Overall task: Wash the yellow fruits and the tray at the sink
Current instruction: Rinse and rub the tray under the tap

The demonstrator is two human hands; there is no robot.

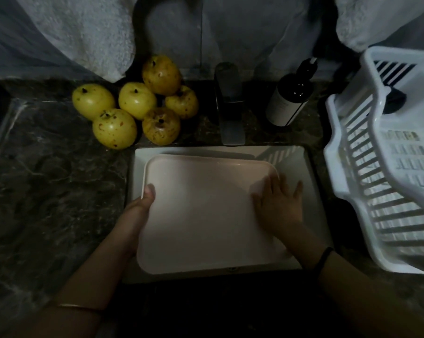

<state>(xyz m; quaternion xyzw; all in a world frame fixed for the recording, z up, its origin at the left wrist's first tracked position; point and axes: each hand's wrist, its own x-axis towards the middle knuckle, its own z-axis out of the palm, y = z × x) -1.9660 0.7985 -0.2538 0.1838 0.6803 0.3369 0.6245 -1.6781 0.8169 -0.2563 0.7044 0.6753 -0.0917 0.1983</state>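
Observation:
A pale pink tray (201,211) lies tilted over the white sink (301,162). My left hand (139,211) grips the tray's left edge, thumb on top. My right hand (279,206) rests flat on the tray's right side, fingers spread. Several yellow fruits (135,103) with brown spots sit in a cluster on the dark counter behind the sink's left corner. The faucet (229,106) stands at the back of the sink, and no water shows.
A dark soap bottle (290,98) stands right of the faucet. A white plastic dish rack (386,167) fills the right side. Dark marble counter (50,191) stretches to the left. Towels (84,32) hang on the wall behind.

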